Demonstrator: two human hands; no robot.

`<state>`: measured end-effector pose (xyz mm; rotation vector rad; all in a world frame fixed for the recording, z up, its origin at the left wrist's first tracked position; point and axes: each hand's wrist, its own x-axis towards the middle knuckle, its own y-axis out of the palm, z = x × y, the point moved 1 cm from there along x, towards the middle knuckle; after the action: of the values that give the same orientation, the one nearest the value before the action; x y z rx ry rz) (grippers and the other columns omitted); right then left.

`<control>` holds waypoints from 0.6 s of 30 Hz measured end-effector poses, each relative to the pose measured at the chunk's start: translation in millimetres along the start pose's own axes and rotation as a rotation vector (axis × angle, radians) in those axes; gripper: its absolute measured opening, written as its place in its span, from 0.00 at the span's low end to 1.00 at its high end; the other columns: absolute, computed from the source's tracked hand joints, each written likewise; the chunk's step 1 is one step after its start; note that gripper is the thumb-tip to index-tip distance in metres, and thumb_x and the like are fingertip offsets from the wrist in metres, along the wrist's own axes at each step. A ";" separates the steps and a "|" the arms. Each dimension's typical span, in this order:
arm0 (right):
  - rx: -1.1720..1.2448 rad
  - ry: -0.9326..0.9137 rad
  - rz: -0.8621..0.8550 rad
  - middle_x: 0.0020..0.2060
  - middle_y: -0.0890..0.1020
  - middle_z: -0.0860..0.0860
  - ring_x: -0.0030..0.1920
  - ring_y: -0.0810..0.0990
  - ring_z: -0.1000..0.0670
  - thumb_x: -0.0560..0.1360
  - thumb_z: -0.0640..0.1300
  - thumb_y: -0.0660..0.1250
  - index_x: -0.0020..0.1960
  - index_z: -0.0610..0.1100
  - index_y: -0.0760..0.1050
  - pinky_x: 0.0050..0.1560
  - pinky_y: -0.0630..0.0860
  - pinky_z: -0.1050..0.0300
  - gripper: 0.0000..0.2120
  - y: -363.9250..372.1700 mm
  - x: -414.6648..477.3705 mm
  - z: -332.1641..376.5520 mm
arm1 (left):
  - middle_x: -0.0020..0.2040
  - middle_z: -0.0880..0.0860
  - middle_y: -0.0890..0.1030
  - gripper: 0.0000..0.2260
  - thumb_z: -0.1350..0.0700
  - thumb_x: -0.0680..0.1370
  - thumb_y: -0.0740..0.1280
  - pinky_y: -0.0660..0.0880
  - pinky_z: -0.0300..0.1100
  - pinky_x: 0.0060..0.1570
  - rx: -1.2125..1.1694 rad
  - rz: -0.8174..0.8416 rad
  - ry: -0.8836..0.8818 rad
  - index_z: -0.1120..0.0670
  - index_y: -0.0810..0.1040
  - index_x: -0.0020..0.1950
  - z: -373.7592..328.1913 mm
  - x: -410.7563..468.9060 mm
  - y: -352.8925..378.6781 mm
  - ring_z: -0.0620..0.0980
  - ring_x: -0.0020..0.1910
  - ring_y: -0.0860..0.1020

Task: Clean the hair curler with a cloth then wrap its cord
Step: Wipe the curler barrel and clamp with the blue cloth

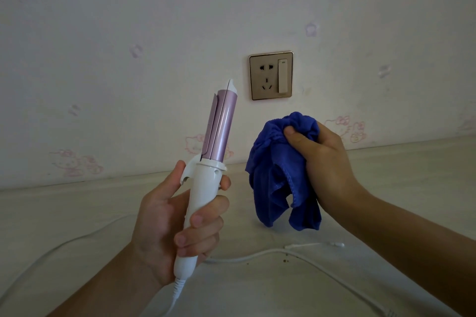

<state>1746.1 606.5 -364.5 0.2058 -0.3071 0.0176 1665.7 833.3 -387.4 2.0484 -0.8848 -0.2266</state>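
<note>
I'm holding the white-handled hair curler with the lilac metal barrel [206,183] upright in my left hand [175,219], fingers curled tight round the handle and thumb up beside the clamp lever. My right hand [327,162] is well apart from it, bunching a blue microfibre cloth [273,183] in its fist, with the loose corners hanging down just above the pale worktop [386,188]. The cloth has not touched the barrel, so I judge that wiping is yet to begin.

The thin white cord [257,256] runs from the base of the handle and lies slack over the worktop on both sides of me. I cannot see its plug, though the gold-framed wall socket [270,75] has nothing in it.

What worries me:
- **Clamp:** a dangling corner of cloth could catch between the clamp and the barrel as I stroke along it, more so if my thumb presses the lever.
- **Grip:** I hold the curler by the handle alone, so a hard wipe near the tip may twist it in my hand.
- **Cord:** small brown crumbs [285,261] lie by the cord and could be dragged into the coils when I wrap it.
</note>
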 end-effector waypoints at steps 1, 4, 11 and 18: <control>0.000 -0.001 0.001 0.45 0.88 0.49 0.47 0.87 0.48 0.81 0.48 0.69 0.51 0.47 0.82 0.46 0.83 0.57 0.06 0.2 0.1 -0.2 | 0.36 0.57 0.77 0.27 0.36 0.85 0.50 0.69 0.41 0.24 0.004 -0.008 -0.001 0.60 0.67 0.62 1.0 -0.3 -0.7 0.48 0.24 0.66; -0.005 0.000 0.002 0.46 0.88 0.50 0.48 0.87 0.48 0.81 0.47 0.69 0.51 0.48 0.83 0.48 0.84 0.55 0.05 -0.2 0.2 -0.1 | 0.35 0.57 0.77 0.27 0.37 0.85 0.53 0.67 0.41 0.23 0.014 -0.034 -0.002 0.61 0.69 0.61 2.8 -1.4 -2.9 0.49 0.24 0.65; -0.028 -0.021 -0.017 0.46 0.87 0.51 0.49 0.87 0.46 0.80 0.48 0.69 0.51 0.51 0.82 0.50 0.85 0.50 0.04 -0.5 3.4 2.7 | 0.38 0.58 0.74 0.26 0.43 0.80 0.69 0.66 0.40 0.23 0.182 -0.167 0.035 0.64 0.77 0.66 6.0 -0.9 -5.3 0.46 0.24 0.69; -0.012 -0.130 -0.139 0.52 0.85 0.48 0.53 0.86 0.45 0.79 0.50 0.70 0.56 0.50 0.80 0.57 0.83 0.40 0.08 -9.2 8.3 20.6 | 0.38 0.58 0.77 0.25 0.37 0.73 0.73 0.65 0.37 0.23 0.823 -0.438 0.249 0.56 0.82 0.58 19.4 4.8 -5.0 0.48 0.23 0.67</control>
<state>1748.3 593.2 -344.7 0.2163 -0.4221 -0.1350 1662.9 819.4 -402.3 2.9453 -0.3754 0.1998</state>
